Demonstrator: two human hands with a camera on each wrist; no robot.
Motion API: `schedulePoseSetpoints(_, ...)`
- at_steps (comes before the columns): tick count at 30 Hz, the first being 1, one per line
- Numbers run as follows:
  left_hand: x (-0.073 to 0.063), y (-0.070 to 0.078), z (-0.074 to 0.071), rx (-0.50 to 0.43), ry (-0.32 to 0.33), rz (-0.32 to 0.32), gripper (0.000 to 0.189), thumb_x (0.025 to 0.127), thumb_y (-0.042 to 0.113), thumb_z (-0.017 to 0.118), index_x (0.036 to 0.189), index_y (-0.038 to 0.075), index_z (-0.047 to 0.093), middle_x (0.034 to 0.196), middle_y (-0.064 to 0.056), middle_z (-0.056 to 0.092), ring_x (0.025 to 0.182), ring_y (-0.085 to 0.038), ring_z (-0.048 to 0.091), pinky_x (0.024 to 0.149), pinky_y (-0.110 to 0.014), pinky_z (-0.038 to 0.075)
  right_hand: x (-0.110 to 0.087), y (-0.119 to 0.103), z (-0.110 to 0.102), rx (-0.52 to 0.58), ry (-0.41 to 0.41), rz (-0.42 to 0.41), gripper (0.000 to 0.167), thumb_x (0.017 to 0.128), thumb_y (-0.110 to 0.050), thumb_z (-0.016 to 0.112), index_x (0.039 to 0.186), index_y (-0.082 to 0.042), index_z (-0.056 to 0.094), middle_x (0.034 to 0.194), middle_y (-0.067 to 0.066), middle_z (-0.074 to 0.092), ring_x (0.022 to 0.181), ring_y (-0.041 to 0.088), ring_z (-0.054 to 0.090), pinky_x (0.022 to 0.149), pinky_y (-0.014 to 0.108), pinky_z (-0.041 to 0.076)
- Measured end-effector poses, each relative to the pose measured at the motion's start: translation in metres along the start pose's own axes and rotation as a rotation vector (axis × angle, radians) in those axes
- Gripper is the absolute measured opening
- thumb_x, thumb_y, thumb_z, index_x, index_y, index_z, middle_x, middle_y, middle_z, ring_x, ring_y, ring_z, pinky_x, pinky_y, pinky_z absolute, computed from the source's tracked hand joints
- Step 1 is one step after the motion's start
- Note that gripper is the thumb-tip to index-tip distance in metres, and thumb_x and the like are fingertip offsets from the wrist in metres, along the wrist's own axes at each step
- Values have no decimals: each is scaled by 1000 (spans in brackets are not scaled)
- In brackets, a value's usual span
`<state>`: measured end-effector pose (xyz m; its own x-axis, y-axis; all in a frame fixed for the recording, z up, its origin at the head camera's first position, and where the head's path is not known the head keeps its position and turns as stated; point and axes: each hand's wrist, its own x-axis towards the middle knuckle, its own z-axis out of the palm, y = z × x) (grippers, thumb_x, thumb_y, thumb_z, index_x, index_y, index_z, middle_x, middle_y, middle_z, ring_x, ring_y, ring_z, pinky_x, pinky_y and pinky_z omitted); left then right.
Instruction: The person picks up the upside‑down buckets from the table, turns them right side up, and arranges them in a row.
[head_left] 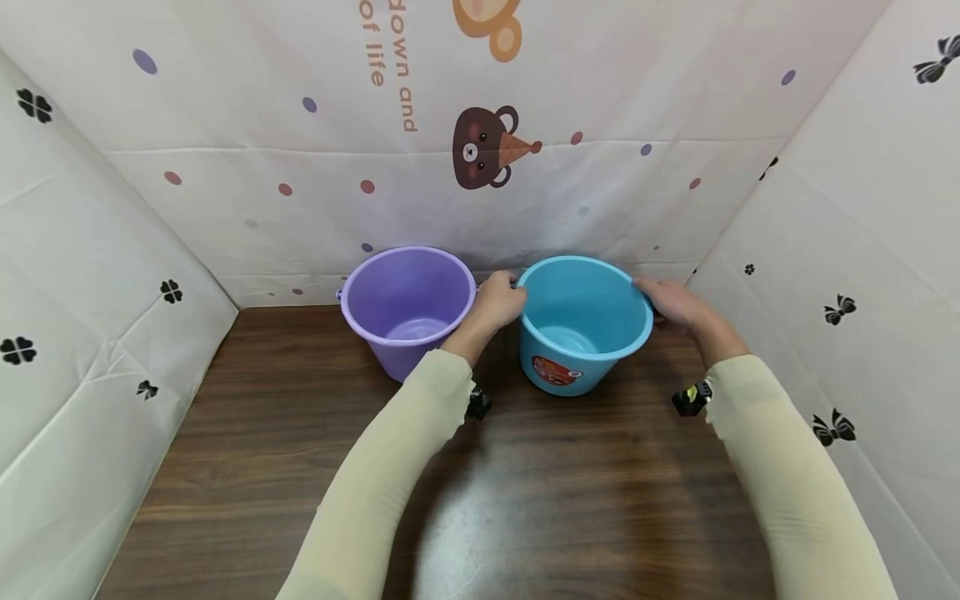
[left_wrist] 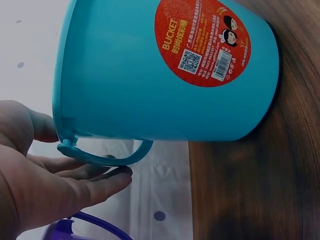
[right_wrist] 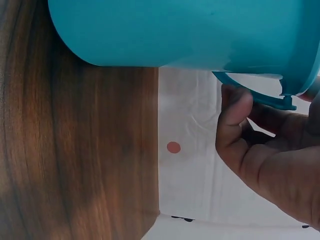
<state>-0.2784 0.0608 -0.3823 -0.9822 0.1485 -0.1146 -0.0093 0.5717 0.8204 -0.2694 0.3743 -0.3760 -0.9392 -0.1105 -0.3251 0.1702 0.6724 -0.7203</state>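
Observation:
A light blue plastic bucket with a red label stands upright between my two hands. At its left side my left hand holds it by the rim and handle; in the left wrist view the thumb is at the rim and the fingers lie along the blue handle. My right hand grips the opposite side, with bent fingers around the handle near the rim. Left of the blue bucket is a purple bucket, its right side partly hidden by my left hand and forearm. Both buckets look empty inside.
The dark wood tabletop runs under both buckets. Behind them rises a white printed sheet with dots and a bear, close to their rims. White side sheets with black clovers and bows stand at left and right.

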Motion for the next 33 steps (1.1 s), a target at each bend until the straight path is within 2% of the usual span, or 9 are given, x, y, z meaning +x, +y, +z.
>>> schedulePoseSetpoints(6, -6, 0, -1, 19, -10, 15, 53, 106, 28, 51, 153, 5, 46, 147, -15, 58, 131, -27, 58, 105, -44, 52, -4, 4, 0, -37, 29, -38, 71, 111, -51, 23, 128, 9, 57, 101, 8, 65, 91, 15, 60, 81, 38, 56)
schedulePoseSetpoints(11, -16, -2, -3, 24, -23, 60, 59, 106, 31, 54, 157, 6, 39, 155, -15, 51, 141, -30, 51, 112, -47, 47, -14, 12, 2, 81, 114, -52, 74, 111, -52, 24, 147, 9, 42, 125, 26, 58, 89, 4, 58, 79, 28, 59)
schedulePoseSetpoints(14, -26, -2, -6, 41, 5, 115, 60, 104, 30, 57, 156, 5, 40, 154, -16, 51, 143, -31, 49, 115, -47, 45, -25, 16, 4, 162, 169, -52, 74, 110, -51, 29, 157, 7, 30, 145, 31, 47, 90, -6, 58, 80, 21, 59)
schedulePoseSetpoints(16, -34, -3, -7, 55, 35, 154, 61, 103, 29, 61, 155, 3, 42, 152, -18, 53, 143, -32, 49, 116, -48, 44, -32, 17, 7, 164, 193, -62, 71, 110, -49, 34, 157, 5, 32, 148, 32, 45, 89, -8, 59, 81, 20, 58)
schedulePoseSetpoints(18, -41, -3, -7, 64, 63, 181, 62, 101, 29, 64, 154, 1, 44, 150, -19, 53, 142, -33, 49, 116, -48, 44, -40, 17, 9, 152, 203, -74, 68, 110, -47, 40, 156, 3, 35, 149, 31, 47, 91, -8, 60, 80, 20, 58)
schedulePoseSetpoints(21, -51, -5, -5, 59, 88, 183, 66, 100, 31, 68, 154, 1, 43, 151, -20, 51, 142, -33, 47, 115, -48, 45, -50, 16, 14, 110, 193, -85, 66, 109, -45, 46, 156, 0, 38, 147, 29, 49, 90, -8, 62, 78, 19, 57)
schedulePoseSetpoints(23, -56, -6, -3, 52, 101, 176, 68, 99, 31, 70, 154, 2, 43, 152, -19, 50, 143, -33, 47, 114, -48, 46, -55, 15, 17, 130, 173, -102, 65, 109, -42, 49, 156, 1, 37, 145, 29, 48, 91, -7, 63, 79, 20, 59)
schedulePoseSetpoints(29, -58, -8, 6, 6, 120, 164, 64, 96, 27, 74, 149, 1, 50, 140, -19, 58, 129, -30, 57, 104, -43, 54, -59, 15, 21, 314, 113, -148, 62, 110, -26, 51, 157, 7, 28, 132, 24, 49, 91, 1, 70, 82, 24, 62)
schedulePoseSetpoints(33, -55, -9, 10, -86, 114, 143, 62, 94, 22, 76, 148, 0, 52, 137, -20, 56, 106, -25, 68, 86, -35, 61, -58, 14, 19, 427, 98, -136, 64, 109, -21, 53, 158, 9, 24, 122, 11, 56, 93, 5, 73, 83, 23, 61)
